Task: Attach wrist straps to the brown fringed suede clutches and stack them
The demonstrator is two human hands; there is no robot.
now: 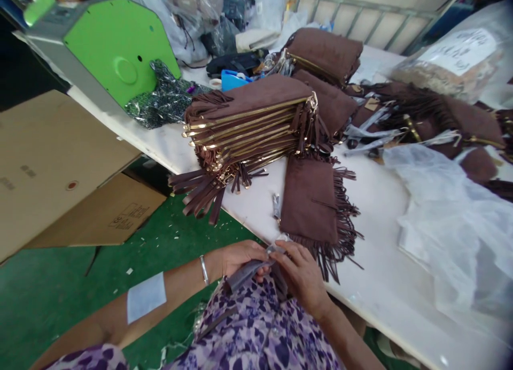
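Note:
My left hand [240,256] and my right hand [301,274] meet at the near edge of the white table [372,263], over my lap. Both pinch a small grey strip [249,270], a flat, thin piece whose material I cannot make out. Just beyond my right hand lies a single brown suede fringed pouch [310,201], its fringe trailing toward my fingers. Farther back a tall stack of the same brown pouches with gold zippers [250,126] sits on the table, tassels hanging off the edge.
More brown fringed pouches [326,52] and loose straps are heaped at the back right. Clear plastic bags [449,220] lie at the right. A green machine [120,46] stands at the back left. Cardboard sheets [48,156] lie on the green floor.

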